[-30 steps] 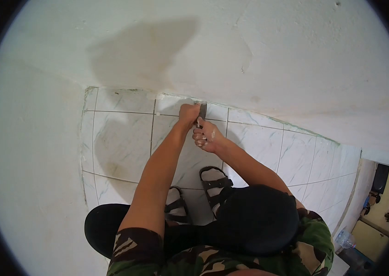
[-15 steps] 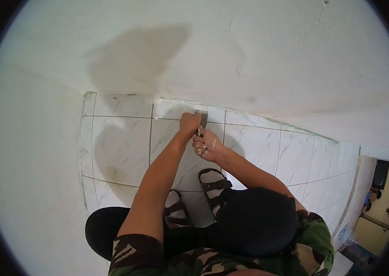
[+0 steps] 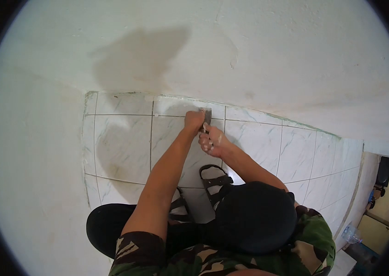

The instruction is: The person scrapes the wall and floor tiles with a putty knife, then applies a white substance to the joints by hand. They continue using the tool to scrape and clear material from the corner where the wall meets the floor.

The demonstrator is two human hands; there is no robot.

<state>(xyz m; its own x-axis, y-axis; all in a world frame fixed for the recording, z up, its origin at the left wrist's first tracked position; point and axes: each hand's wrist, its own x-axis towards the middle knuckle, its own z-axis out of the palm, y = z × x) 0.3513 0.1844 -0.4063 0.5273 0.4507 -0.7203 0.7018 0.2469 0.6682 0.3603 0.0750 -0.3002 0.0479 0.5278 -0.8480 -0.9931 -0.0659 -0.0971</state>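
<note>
A putty knife (image 3: 209, 115) with a flat grey blade is over the floor tiles, close to the base of the wall. My right hand (image 3: 215, 141) is closed around its handle, with white smears on the fingers and the base of the thumb. My left hand (image 3: 194, 121) is closed at the blade's left side, the thumb lying against the metal and the other fingers mostly hidden. White paste (image 3: 176, 97) runs along the joint between wall and floor, just beyond both hands.
White marbled tiles (image 3: 254, 142) with dark joints cover the floor. A pale wall (image 3: 268, 55) rises ahead, another wall (image 3: 33, 161) on the left. My sandalled foot (image 3: 215, 179) is just behind the hands. A clear plastic bottle (image 3: 351, 233) stands at lower right.
Both hands and the putty knife have shifted slightly to the right along the wall's base. Each hand keeps its grip.
</note>
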